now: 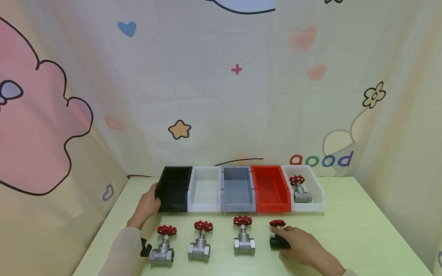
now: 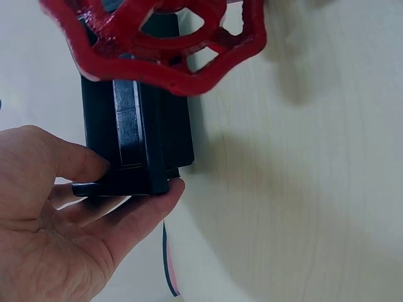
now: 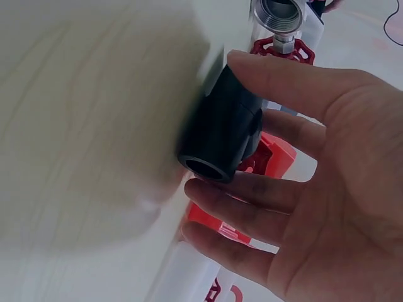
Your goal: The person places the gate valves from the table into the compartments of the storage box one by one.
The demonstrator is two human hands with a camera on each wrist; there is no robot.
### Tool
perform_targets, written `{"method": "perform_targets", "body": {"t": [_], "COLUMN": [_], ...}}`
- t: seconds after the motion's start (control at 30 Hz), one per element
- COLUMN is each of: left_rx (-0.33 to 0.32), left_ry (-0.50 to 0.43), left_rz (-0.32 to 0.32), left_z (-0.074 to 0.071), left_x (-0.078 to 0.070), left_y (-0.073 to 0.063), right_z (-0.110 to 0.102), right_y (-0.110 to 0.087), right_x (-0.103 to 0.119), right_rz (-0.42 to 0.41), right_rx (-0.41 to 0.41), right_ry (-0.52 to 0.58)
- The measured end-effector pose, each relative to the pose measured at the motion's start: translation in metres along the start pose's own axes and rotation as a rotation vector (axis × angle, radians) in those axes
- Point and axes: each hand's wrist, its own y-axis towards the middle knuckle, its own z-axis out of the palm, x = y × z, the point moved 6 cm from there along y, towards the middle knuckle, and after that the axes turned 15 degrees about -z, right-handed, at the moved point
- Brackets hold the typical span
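Observation:
My left hand (image 1: 148,204) grips the left wall of a black bin (image 1: 172,208). In the left wrist view its thumb lies on the inner side of the bin wall (image 2: 129,126), with the fingers on the outer side. My right hand (image 1: 302,245) holds a black valve (image 1: 279,243) with a red handwheel (image 1: 277,223), close over the table. The right wrist view has the thumb at one end of the black valve body (image 3: 220,129) and the fingers behind it and by its open end. Part of this handwheel is hidden behind the body.
Three silver gate valves with red handwheels stand along the front: left (image 1: 162,256), middle (image 1: 199,251) and right (image 1: 244,245). White (image 1: 204,207), grey (image 1: 238,207), red (image 1: 272,208) and white bins (image 1: 319,207) adjoin the black one. Another silver valve (image 1: 302,195) sits in the rightmost bin.

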Motion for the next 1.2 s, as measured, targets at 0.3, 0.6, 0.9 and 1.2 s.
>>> {"method": "perform_targets", "body": {"t": [0.3, 0.6, 0.9, 1.2], "left_rx": [-0.001, -0.007, -0.002, -0.001], "left_ry": [0.003, 0.006, 0.0, 0.001], "left_rz": [-0.002, -0.001, -0.011, -0.01], "left_z": [0.0003, 0.0007, 0.0008, 0.0013], "left_x": [-0.0001, 0.0002, 0.0009, 0.0001], "left_y": [-0.0004, -0.0005, -0.0006, -0.0005], "right_z": [0.0051, 0.005, 0.0028, 0.0049], "right_y": [0.004, 0.0052, 0.0059, 0.004], "right_x": [-0.0011, 0.0012, 0.0048, 0.0063], "right_rz": [0.001, -0.027, -0.067, -0.111], "right_rx": [-0.013, -0.071, -0.131, -0.151], "right_ry": [-0.022, -0.078, -0.058, -0.046]}}
